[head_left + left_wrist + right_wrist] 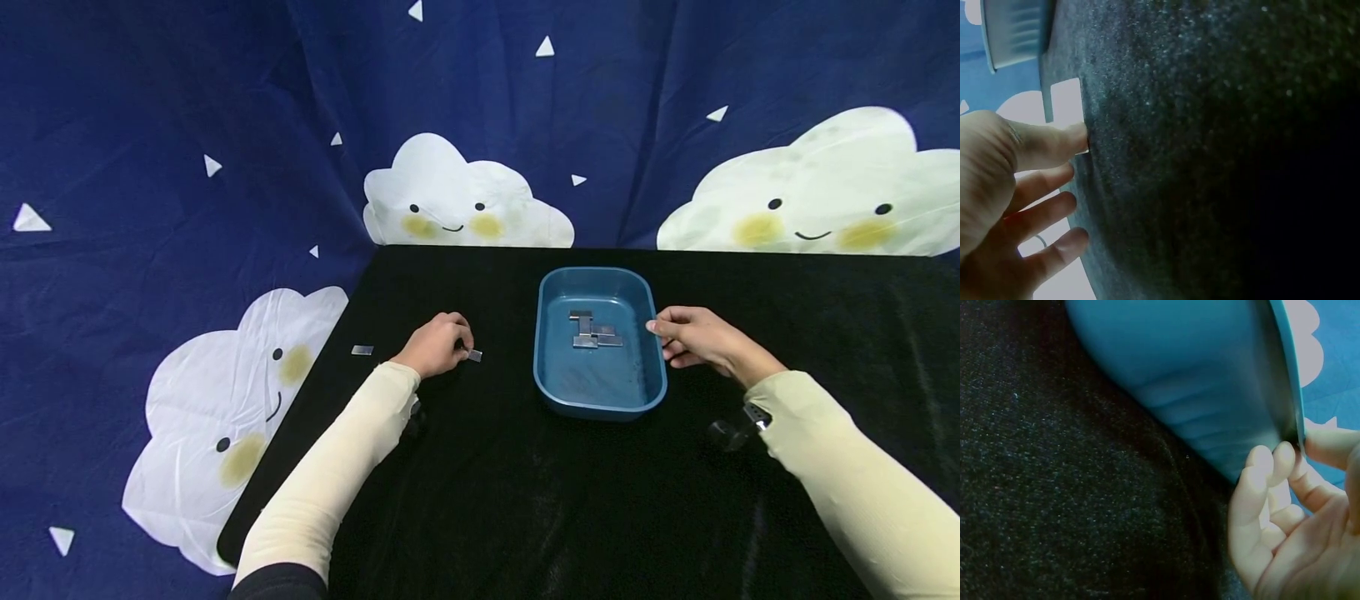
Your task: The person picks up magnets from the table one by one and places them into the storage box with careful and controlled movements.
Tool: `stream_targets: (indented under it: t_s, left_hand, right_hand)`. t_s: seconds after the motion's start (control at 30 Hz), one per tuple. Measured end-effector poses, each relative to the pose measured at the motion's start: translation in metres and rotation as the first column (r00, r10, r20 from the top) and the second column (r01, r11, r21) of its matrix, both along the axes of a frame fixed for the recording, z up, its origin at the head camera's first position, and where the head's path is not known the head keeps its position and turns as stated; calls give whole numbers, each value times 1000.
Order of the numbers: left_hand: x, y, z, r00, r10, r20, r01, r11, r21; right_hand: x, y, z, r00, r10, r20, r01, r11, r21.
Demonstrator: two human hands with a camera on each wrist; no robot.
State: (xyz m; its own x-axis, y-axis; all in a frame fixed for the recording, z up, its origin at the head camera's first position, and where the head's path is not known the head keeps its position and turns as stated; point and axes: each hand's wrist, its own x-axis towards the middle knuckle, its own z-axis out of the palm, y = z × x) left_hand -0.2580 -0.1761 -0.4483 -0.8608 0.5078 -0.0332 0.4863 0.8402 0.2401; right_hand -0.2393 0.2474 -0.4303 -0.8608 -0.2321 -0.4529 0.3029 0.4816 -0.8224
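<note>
In the head view my left hand (pixel 438 344) pinches a small shiny rectangular metal piece (pixel 475 356) low over the black cloth, left of the blue tub. The left wrist view shows that piece (pixel 1067 103) bright between thumb and fingers. My right hand (pixel 693 337) grips the right rim of the blue plastic tub (pixel 600 396), thumb at the inner side and fingers outside. Several similar metal pieces (pixel 585 325) lie in the tub, some touching each other. Another metal piece (pixel 362 350) lies on the cloth, left of my left hand.
A black velvety cloth (pixel 480 500) covers the table, whose left edge runs diagonally beside my left arm. Behind and to the left hangs a dark blue curtain (pixel 247 100) with white clouds and triangles. Dark wrist devices sit under both sleeves.
</note>
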Motion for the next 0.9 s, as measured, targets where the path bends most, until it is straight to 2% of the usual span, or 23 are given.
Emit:
stream_targets:
  t_s: [0.47, 0.9]
  left_hand:
    - [-1, -1, 2, 1000, -9, -18, 9, 999, -51]
    - [-3, 2, 25, 997, 42, -68, -42, 999, -4]
  right_hand:
    - [2, 1, 4, 1000, 6, -3, -6, 1000, -17]
    - [1, 2, 3, 1000, 16, 6, -16, 1000, -6]
